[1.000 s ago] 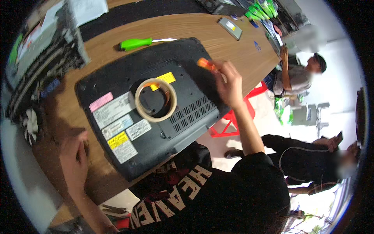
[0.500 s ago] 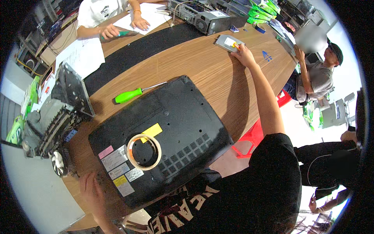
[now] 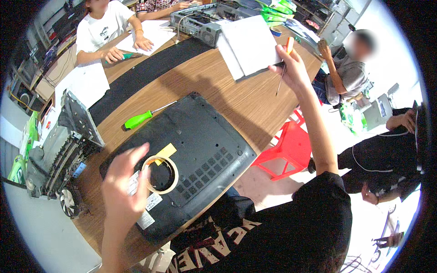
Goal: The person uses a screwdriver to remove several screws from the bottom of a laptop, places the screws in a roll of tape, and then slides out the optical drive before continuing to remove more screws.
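Raised above the table's far right part, my right hand [image 3: 295, 68] is closed round a thin screwdriver with an orange handle [image 3: 290, 44] and a flat, rectangular, silver-white box-like piece [image 3: 250, 48]. The piece is tilted, its broad face bright with glare. My left hand [image 3: 120, 186], smeared by motion, hovers over the left side of an upside-down black laptop [image 3: 200, 132], thumb and fingers apart. Beside those fingers a roll of tape [image 3: 176, 176] lies flat on the laptop, partly over a yellow label [image 3: 166, 151]. A green-handled screwdriver [image 3: 137, 120] rests on the table by the laptop's far edge.
Opened electronic equipment [image 3: 68, 141] and a small fan [image 3: 69, 202] stand at the left. A metal computer case [image 3: 200, 28] sits at the back. Across the table, a person's hands [image 3: 143, 43] rest on papers. Red stools [image 3: 287, 145] stand beyond the right edge.
My right hand has lifted the flat piece and the orange-handled screwdriver off the table. My left hand has risen from the near left table edge to over the laptop.
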`<state>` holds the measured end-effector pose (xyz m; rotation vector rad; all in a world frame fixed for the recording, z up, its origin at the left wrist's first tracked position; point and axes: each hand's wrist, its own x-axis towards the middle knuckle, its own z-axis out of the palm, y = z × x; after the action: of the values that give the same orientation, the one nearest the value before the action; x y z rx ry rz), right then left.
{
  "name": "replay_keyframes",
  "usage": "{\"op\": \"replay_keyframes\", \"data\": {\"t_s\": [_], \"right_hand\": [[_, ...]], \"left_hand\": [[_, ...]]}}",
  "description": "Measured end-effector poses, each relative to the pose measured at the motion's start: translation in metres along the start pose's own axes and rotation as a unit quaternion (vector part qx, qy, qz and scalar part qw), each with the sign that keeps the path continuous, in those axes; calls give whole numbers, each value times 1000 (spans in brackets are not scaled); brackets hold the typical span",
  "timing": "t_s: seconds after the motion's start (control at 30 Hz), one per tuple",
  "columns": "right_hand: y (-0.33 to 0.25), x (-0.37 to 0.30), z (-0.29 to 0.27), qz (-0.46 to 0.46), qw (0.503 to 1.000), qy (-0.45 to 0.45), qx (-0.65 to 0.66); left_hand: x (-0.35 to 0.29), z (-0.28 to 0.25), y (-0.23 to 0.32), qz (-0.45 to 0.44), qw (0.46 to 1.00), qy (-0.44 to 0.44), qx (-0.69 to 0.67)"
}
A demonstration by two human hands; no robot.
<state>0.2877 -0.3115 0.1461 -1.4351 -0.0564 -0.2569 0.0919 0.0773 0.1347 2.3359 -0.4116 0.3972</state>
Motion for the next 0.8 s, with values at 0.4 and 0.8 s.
{"op": "replay_keyframes", "data": {"t_s": [0.4,0.8], "right_hand": [[-21,-167,167,71,900,-349,250],[46,-159,77,143,951,-171,215]], "left_hand": [[-4,20,32,164,938,163,257],[-183,-72,-92,-373,724,486,-316]]}}
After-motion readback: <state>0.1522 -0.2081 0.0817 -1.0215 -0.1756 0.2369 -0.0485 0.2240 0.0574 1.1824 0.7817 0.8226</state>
